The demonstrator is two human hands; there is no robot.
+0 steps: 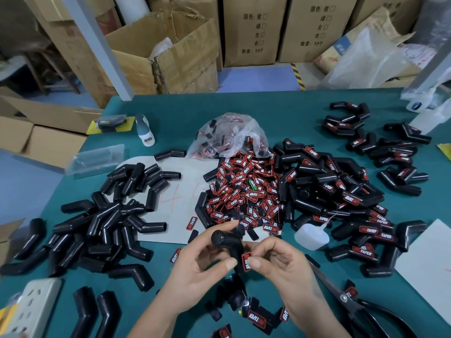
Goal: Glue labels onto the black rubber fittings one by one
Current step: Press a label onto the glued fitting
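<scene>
Over the near edge of the green surface [305, 106], the left hand [195, 267] holds a black fitting [228, 242] in a pinching grip, and the right hand [278, 267] pinches a red label [247, 261] against it.

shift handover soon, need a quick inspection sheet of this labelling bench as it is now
Surface: teal table, pale sheet under the middle heaps.
Job's things: black fitting in the left hand; red label pinched against it by the right hand; loose labels pile; unlabelled fittings left, labelled fittings right; glue bottle.
Clutter: scissors, plastic bag, power strip.
Grippers: both hands hold work.
Cables: nothing seen.
Surroundings: cardboard boxes behind.
</scene>
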